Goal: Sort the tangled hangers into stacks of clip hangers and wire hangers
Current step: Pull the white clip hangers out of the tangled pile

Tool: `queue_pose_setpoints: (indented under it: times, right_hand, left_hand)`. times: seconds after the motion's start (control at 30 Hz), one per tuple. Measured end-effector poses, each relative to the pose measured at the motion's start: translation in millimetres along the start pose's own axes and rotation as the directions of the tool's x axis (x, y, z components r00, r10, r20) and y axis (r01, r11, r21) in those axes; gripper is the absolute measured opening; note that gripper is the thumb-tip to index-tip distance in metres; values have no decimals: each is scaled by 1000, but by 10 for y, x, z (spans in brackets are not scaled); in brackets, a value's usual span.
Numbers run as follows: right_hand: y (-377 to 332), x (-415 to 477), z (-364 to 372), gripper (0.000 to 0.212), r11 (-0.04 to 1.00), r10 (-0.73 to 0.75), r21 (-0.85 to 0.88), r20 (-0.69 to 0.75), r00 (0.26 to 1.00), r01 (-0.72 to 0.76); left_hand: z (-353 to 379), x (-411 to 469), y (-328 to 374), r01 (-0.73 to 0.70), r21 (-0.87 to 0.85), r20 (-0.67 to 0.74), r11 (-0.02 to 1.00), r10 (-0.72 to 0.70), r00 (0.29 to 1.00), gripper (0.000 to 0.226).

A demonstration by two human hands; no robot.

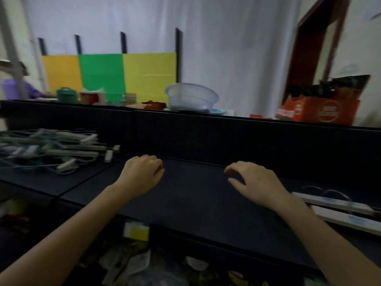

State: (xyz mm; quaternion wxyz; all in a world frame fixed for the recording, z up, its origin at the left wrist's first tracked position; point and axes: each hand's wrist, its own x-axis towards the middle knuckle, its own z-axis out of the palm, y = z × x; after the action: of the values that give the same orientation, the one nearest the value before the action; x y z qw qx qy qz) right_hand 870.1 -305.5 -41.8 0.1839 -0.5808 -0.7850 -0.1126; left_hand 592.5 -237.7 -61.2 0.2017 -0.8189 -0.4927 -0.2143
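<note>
- My left hand (142, 174) is over the black matte tabletop (195, 195), knuckles up, with the fingers loosely curled under the palm. It holds nothing.
- My right hand (254, 180) is beside it, well apart, palm down. The fingers are bent and spread a little, the tips point down at the tabletop, and nothing is in its grasp. I cannot tell whether the fingertips touch the surface.
- The tangled pile of pale blue-grey wire hangers and white-clipped bar hangers (51, 151) lies on the table to the left, near my left hand but not touching it. Loops and clips are crossed over each other.
- To the right, past my right wrist, a small group of flat white bar hangers with thin wire hooks (340, 205) lies along the table's edge. The view is too blurred to count them.
- A low black partition wall (226, 137) runs across behind the table.
- Beyond it stand a translucent pale blue plastic basin (191, 97), a round green lidded container (66, 93) and an orange cardboard box (321, 110) stuffed with dark material.
- Orange, green and yellow panels (109, 75) hang against the white wall behind.
</note>
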Motion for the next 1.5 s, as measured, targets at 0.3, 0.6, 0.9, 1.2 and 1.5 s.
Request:
queue_pose_setpoints:
  times: [0.3, 0.6, 0.9, 1.2, 1.5]
  right_hand:
    - [-1807, 839, 534, 32, 963, -207, 169, -22, 978, 208]
    - [-3369, 1400, 1039, 28, 941, -242, 248, 12, 970, 231]
    - [-3971, 2036, 1057, 28, 946, -225, 247, 31, 974, 211]
    - [-4249, 2868, 1315, 24, 950, -166, 272, 26, 986, 153]
    - [-4228, 3750, 1531, 36, 999, 24, 26, 223, 975, -31]
  left_hand:
    - [-482, -1209, -1663, 224, 137, 43, 965, -231, 972, 29]
    - [-692, -2102, -3050, 245, 190, 42, 951, -258, 965, 25]
    - [-748, -1982, -3814, 243, 110, 1, 964, -244, 970, 26]
    - [-538, -1560, -4496, 181, 64, -23, 981, -180, 983, 26]
    - [-234, -829, -5243, 143, 30, -5, 989, -143, 990, 26]
